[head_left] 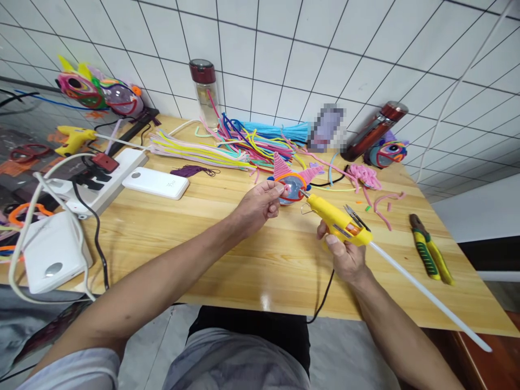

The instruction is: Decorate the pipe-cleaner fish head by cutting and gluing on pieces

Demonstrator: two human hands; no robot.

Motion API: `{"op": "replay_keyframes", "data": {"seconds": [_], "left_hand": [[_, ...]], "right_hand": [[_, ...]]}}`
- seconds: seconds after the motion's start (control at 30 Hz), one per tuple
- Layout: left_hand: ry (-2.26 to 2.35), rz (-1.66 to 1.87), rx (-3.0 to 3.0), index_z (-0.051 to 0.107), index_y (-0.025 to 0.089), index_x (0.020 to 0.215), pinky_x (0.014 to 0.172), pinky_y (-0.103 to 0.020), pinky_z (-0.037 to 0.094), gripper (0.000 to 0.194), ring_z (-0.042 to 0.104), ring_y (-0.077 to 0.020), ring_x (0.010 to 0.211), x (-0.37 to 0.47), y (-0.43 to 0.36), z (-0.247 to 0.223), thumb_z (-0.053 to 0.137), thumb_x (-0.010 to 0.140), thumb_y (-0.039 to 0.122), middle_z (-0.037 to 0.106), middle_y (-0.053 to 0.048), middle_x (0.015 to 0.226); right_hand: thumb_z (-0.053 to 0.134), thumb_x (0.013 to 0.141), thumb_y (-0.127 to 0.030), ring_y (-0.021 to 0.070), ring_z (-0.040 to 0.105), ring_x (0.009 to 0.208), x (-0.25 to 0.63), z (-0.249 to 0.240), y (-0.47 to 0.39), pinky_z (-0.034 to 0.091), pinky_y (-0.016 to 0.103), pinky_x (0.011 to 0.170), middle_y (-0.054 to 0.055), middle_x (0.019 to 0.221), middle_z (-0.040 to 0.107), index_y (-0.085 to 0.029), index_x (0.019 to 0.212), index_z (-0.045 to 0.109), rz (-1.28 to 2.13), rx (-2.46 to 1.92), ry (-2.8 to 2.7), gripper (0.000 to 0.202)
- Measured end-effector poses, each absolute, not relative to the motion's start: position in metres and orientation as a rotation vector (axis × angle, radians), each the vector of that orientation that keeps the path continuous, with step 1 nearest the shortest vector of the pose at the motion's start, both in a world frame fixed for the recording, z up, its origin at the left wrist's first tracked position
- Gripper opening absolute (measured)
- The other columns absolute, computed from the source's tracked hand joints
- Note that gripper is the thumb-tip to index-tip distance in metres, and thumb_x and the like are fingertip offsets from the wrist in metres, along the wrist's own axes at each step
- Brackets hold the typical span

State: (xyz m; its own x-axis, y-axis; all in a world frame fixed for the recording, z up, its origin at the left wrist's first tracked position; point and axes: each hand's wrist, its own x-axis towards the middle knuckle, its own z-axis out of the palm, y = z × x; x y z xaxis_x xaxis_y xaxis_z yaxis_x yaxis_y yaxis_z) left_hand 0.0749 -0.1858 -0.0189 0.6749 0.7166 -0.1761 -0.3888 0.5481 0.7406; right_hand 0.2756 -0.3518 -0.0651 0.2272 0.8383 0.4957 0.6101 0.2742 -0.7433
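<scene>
My right hand (345, 252) grips a yellow hot glue gun (335, 214), a long white glue stick (426, 295) jutting from its back end. The metal nozzle points left, close to the fingertips of my left hand (260, 206). Between thumb and forefinger, that hand pinches a small pink piece (286, 189), perhaps pipe cleaner. Just behind the fingers and nozzle lies a clear round ornament (296, 188) with an orange rim and pink pointed ears (282, 165). Part of it is hidden by my left hand; whether the nozzle touches it I cannot tell.
Pipe cleaner bundles (203, 150) lie along the back, beside a glass bottle (205, 95) and a red flask (376, 130). Pliers (430, 249) rest at right. A power strip (109, 181), white power bank (156, 182), cables and another yellow glue gun (75, 140) occupy the left.
</scene>
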Motion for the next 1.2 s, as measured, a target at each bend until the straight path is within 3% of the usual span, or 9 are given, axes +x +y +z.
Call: {"op": "replay_keyframes", "data": {"seconds": [0.23, 0.5, 0.77, 0.93, 1.2], "left_hand": [[0.565, 0.705, 0.795, 0.070, 0.011, 0.088, 0.047, -0.015, 0.031, 0.023, 0.042, -0.0009, 0.048, 0.0752, -0.1841, -0.0235, 0.091, 0.085, 0.022, 0.070, 0.001, 0.076], [0.584, 0.609, 0.809, 0.060, 0.014, 0.075, 0.047, -0.015, 0.034, 0.034, 0.045, -0.0029, 0.050, 0.0748, -0.1875, -0.0212, 0.088, 0.090, 0.027, 0.061, 0.002, 0.071], [0.593, 0.637, 0.846, 0.073, 0.011, 0.089, 0.048, -0.016, 0.035, 0.023, 0.048, -0.0024, 0.051, 0.0738, -0.1857, -0.0228, 0.092, 0.084, 0.023, 0.072, -0.002, 0.078], [0.555, 0.601, 0.904, 0.076, 0.011, 0.092, 0.049, -0.018, 0.041, 0.027, 0.055, -0.0046, 0.054, 0.0708, -0.1839, -0.0232, 0.095, 0.077, 0.023, 0.074, -0.003, 0.081], [0.547, 0.467, 1.008, 0.066, 0.013, 0.083, 0.053, -0.019, 0.047, 0.020, 0.060, -0.0083, 0.058, 0.0711, -0.1852, -0.0191, 0.084, 0.088, 0.022, 0.064, 0.000, 0.071]], "right_hand": [[0.062, 0.103, -0.054, 0.0221, 0.069, 0.075, 0.2726, -0.0606, -0.3507, 0.062, 0.042, 0.075, 0.003, 0.087, 0.072, -0.026, 0.099, 0.071, 0.249, -1.442, -1.444, 0.029], [0.062, 0.104, -0.054, 0.0218, 0.068, 0.074, 0.2709, -0.0583, -0.3499, 0.061, 0.039, 0.071, 0.003, 0.086, 0.072, -0.026, 0.101, 0.073, 0.242, -1.415, -1.441, 0.030], [0.064, 0.102, -0.057, 0.0223, 0.069, 0.073, 0.2696, -0.0579, -0.3495, 0.062, 0.040, 0.071, 0.004, 0.086, 0.073, -0.026, 0.101, 0.073, 0.269, -1.403, -1.410, 0.032], [0.066, 0.104, -0.053, 0.0217, 0.070, 0.074, 0.2701, -0.0593, -0.3488, 0.062, 0.039, 0.070, 0.003, 0.089, 0.075, -0.026, 0.103, 0.074, 0.273, -1.348, -1.414, 0.027], [0.066, 0.105, -0.047, 0.0202, 0.070, 0.075, 0.2739, -0.0663, -0.3498, 0.061, 0.036, 0.069, 0.002, 0.091, 0.075, -0.026, 0.107, 0.074, 0.290, -1.304, -1.412, 0.022]]}}
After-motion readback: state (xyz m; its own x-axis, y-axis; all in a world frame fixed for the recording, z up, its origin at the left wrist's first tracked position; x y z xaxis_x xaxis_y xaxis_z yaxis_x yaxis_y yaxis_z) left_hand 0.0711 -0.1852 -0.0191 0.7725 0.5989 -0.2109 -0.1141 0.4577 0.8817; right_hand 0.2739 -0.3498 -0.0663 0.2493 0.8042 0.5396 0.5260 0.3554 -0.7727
